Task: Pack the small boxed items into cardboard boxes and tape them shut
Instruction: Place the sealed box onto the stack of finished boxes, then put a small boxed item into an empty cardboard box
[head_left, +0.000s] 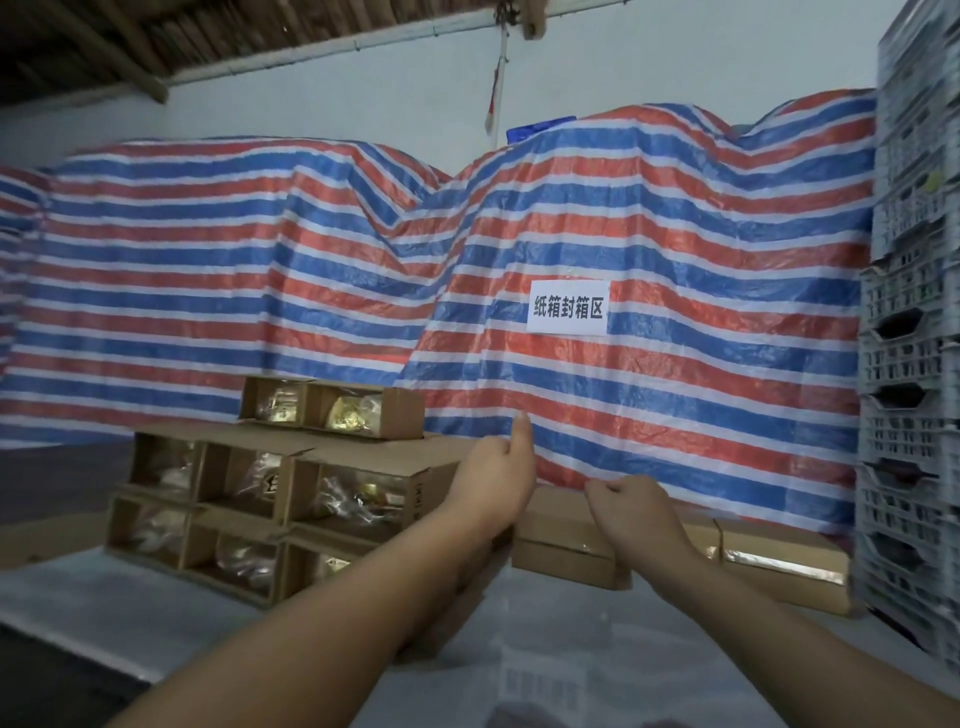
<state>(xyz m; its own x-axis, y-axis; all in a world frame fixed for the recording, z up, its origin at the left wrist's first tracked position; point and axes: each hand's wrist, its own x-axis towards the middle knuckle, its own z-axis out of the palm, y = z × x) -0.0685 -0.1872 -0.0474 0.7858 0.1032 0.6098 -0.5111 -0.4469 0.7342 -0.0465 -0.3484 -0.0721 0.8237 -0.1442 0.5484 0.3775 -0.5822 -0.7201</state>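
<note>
At the bottom of the frame two bare forearms reach forward over a pale, glossy table (545, 649). Toward the centre, the left hand (493, 478) is raised with its thumb pointing up beside the right end of the window boxes (270, 499); its fingers are turned away from the camera, so I cannot tell whether they grip anything. Just right of it, the right hand (631, 501) hangs over the taped cartons (566, 545) with fingers curled loosely inward, holding nothing visible.

Left of centre, the small window boxes are stacked in tiers, their clear fronts showing gold-coloured items inside, with one long box (332, 408) lying on top. Right of centre, the sealed cartons lie in a row along the table's far edge, shiny tape (784, 566) along the rightmost one.

Behind everything hangs a red, white and blue striped tarpaulin (363, 260) carrying a white paper sign (568, 307). Grey plastic crates (909, 364) are stacked at the right edge.
</note>
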